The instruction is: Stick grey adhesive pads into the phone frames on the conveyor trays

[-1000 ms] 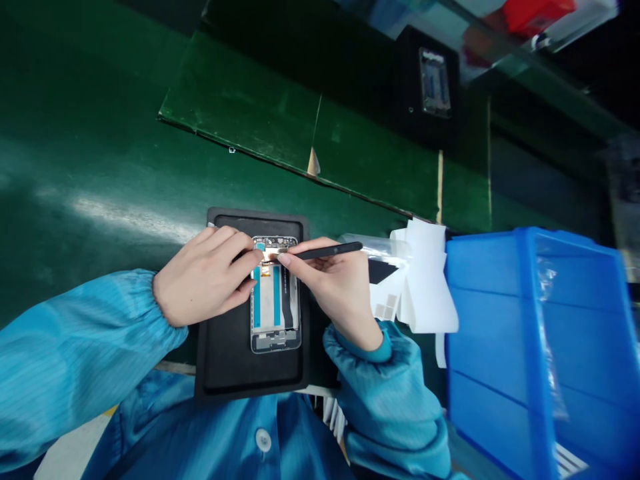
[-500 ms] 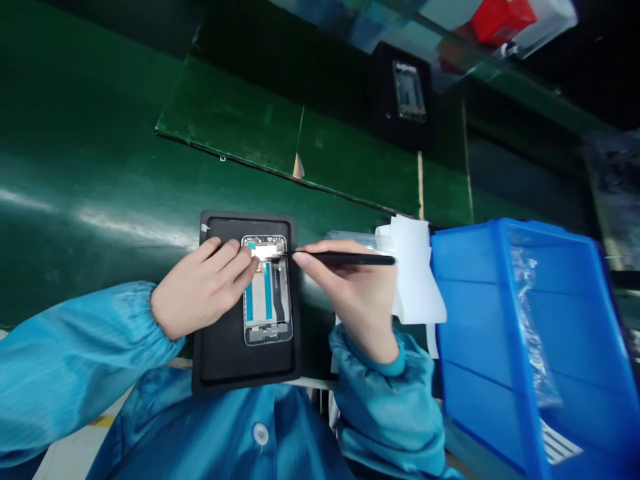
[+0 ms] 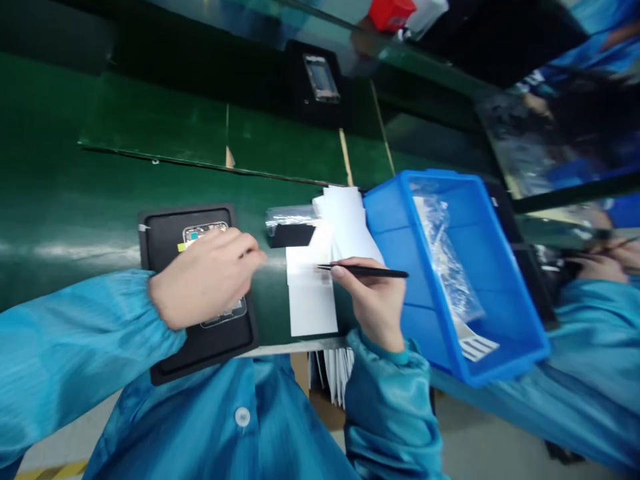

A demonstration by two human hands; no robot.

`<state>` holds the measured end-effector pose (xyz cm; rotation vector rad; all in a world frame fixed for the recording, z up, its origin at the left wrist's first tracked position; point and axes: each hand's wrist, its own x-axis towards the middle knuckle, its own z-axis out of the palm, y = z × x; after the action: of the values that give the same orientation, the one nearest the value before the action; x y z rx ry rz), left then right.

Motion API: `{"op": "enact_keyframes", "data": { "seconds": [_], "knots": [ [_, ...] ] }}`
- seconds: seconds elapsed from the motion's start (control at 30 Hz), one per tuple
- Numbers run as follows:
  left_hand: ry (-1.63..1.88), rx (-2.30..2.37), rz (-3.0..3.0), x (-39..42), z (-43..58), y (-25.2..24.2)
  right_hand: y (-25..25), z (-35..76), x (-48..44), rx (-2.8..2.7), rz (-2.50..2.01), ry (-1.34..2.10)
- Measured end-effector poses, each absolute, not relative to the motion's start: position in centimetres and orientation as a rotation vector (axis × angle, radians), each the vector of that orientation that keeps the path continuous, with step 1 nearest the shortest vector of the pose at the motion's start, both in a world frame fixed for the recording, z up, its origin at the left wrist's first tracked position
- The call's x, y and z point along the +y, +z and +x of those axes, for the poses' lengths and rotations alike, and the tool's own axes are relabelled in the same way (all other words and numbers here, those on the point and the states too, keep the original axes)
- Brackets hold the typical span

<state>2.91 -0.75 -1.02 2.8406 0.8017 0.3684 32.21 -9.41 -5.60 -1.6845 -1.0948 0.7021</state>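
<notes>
Black tweezers (image 3: 375, 271) are held in my right hand (image 3: 375, 297), their tips pointing left over white paper sheets (image 3: 313, 310). My left hand (image 3: 205, 277) hovers over the phone body (image 3: 225, 316) and hides most of it; its fingers are curled together, and whatever they may hold is hidden. The phone body lies in a black tray (image 3: 170, 357), with a small yellow piece (image 3: 181, 247) showing at its upper left edge. Just above the sheets are a clear plastic piece (image 3: 290, 215) and a black strip (image 3: 293, 235).
A blue bin (image 3: 425, 327) with clear plastic bags (image 3: 457, 280) stands right of the papers. Another phone body (image 3: 321, 79) rests in a black tray at the back. A red box (image 3: 391, 13) is beyond. At the far right are another person's hands (image 3: 603, 267) and sleeves.
The view has shifted right. My right hand has moved the tweezers away from the phone to over the papers. My left hand's fingers have lifted off the phone and curled. A yellow piece now shows.
</notes>
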Motion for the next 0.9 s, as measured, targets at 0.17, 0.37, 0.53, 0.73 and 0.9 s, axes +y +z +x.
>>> {"op": "enact_keyframes", "data": {
  "seconds": [0.17, 0.37, 0.53, 0.73, 0.9],
  "knots": [
    [0.166, 0.548, 2.866, -1.3, 10.7, -3.1, -7.3, 33.6, -10.0, -1.169, -1.682, 0.655],
    [0.082, 0.591, 2.936, -1.0, 14.1, -5.7, -8.4, 34.6, -9.6, -1.235, -1.682, 0.649],
    [0.115, 0.593, 2.976, -1.1, 14.0, -6.1, -8.8, 34.8, -9.4, -1.255, -1.698, 0.676],
    [0.082, 0.593, 2.975, -1.2, 14.1, -5.9, -8.7, 34.8, -9.4, -1.243, -1.669, 0.677],
    [0.103, 0.601, 2.972, -1.2, 14.2, -5.9, -8.4, 34.8, -9.3, -1.259, -1.676, 0.665]
  ]
}}
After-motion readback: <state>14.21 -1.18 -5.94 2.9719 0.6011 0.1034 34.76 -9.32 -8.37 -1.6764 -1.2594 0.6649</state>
